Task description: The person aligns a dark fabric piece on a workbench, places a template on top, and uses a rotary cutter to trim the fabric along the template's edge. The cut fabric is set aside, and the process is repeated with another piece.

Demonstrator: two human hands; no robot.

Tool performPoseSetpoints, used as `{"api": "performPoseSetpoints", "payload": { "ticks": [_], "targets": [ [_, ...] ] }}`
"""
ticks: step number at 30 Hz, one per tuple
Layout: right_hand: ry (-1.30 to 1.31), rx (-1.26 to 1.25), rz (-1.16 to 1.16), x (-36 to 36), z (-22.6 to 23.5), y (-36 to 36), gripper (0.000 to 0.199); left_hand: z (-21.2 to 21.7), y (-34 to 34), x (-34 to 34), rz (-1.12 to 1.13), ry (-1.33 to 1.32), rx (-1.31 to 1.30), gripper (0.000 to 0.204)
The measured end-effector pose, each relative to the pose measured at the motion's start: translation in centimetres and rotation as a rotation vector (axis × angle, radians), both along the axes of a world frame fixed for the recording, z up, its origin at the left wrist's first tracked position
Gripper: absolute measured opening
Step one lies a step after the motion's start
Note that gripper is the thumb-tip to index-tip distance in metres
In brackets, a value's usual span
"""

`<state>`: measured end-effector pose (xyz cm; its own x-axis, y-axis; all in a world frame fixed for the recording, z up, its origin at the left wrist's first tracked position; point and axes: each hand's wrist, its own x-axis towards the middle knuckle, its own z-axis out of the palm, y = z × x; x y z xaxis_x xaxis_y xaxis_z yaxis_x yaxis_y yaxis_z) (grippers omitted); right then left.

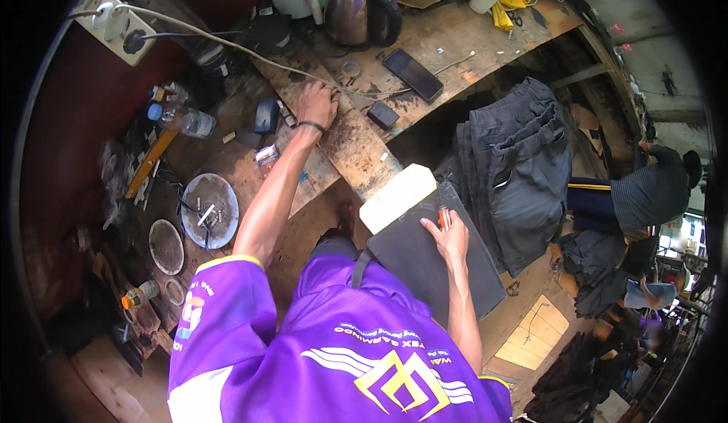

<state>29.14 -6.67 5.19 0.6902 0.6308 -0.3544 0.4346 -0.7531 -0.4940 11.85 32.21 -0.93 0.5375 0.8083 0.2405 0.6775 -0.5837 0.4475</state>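
Observation:
My left hand (317,107), with a dark band at its wrist, rests palm down on the worn wooden plank (350,147). Its fingers reach forward beside a pale cable, and nothing shows in them. My right hand (450,238) is closed around a small orange-handled tool (444,216); its kind is not clear. Under that hand lies a flat black panel (413,260) across my lap. A cream, cut-cornered piece of card or board (399,197) sits at the panel's far edge. Folded black trousers (516,172) are piled just right of my right hand.
A phone (413,75), a small black box (383,115) and a kettle (356,9) stand on the far bench. At left are a bottle (182,119), an ashtray plate (210,210) and a power strip (114,25). Another person (656,188) works at far right.

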Motion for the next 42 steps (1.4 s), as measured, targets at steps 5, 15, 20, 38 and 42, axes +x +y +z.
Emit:
{"api": "performPoseSetpoints", "payload": {
  "ticks": [5, 15, 20, 38, 42],
  "targets": [
    [-0.016, 0.028, -0.055, -0.4, -0.3, -0.3, 0.062, -1.6, 3.3, 3.8, 0.065, 0.119, 0.011, 0.029],
    [-0.056, 0.060, -0.131, -1.0, -1.1, -0.6, 0.065, -2.7, 5.8, 5.9, 0.173, 0.293, -0.162, 0.046],
    [-0.091, 0.069, -0.118, -1.2, -0.4, -0.5, 0.061, -1.9, 6.0, 6.3, 0.276, 0.268, -0.320, 0.056],
    [0.032, 0.324, -0.175, -1.6, -0.2, -0.7, 0.034, 3.6, -9.2, -7.1, 0.057, -0.658, -0.793, 0.015],
    [0.716, 0.380, -0.312, -5.9, 0.5, -0.7, 0.025, 6.5, -21.5, -6.2, -0.455, -0.288, -0.670, 0.013]
  ]
}}
